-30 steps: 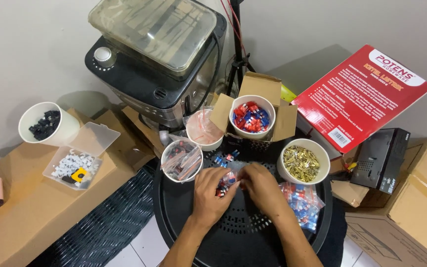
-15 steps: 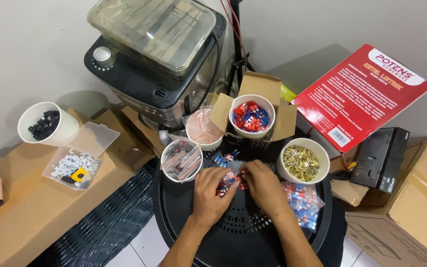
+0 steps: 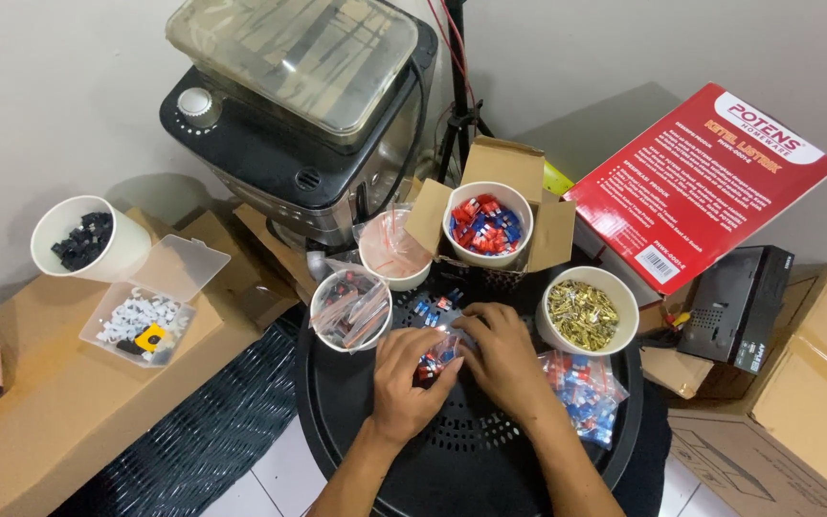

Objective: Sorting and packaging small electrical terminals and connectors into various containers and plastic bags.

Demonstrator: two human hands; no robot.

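- My left hand (image 3: 412, 375) and right hand (image 3: 502, 356) meet over the round black perforated tray (image 3: 337, 421), fingertips pinched together on a small clear plastic bag of red and blue pieces (image 3: 435, 361).
- The bag sits directly between both hands, held equally close to each; its long axis I cannot tell, as fingers hide most of it.
- Just right of my right hand lies a clear packet of red and blue pieces (image 3: 581, 393), touching the tray.
- Ahead: a white cup of brass terminals (image 3: 581, 311), a white cup of red and blue connectors (image 3: 486, 225), and a white cup stuffed with small bags (image 3: 350, 306), near my left hand.
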